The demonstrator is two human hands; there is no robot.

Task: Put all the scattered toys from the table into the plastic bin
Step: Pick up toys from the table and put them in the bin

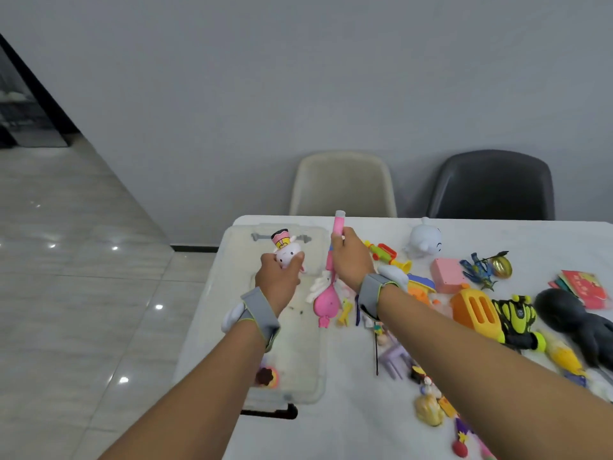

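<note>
Both hands loaded over clear plastic bin (318, 390).
Left hand (277, 280) grips pink-and-white figurine (286, 252); right hand (351, 260) grips pink tube toy (339, 224); both likely light, rigid.

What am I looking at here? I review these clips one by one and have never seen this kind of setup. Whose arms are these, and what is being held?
There is no machine: a person wears a wide-angle camera on the head, looking forward and down, so the two bare arms reaching in are their own. Each wrist carries a grey band.

The left hand grips a small pink and white figure toy above the clear plastic bin, which sits at the left end of the white table. The right hand has its fingers curled round a long pink wand toy, held upright by the bin's right edge.

To the right lie the scattered toys still to collect, among them a white round figure, a pink box, an orange toy toaster and a black octopus toy. Two chairs stand behind the table.
</note>
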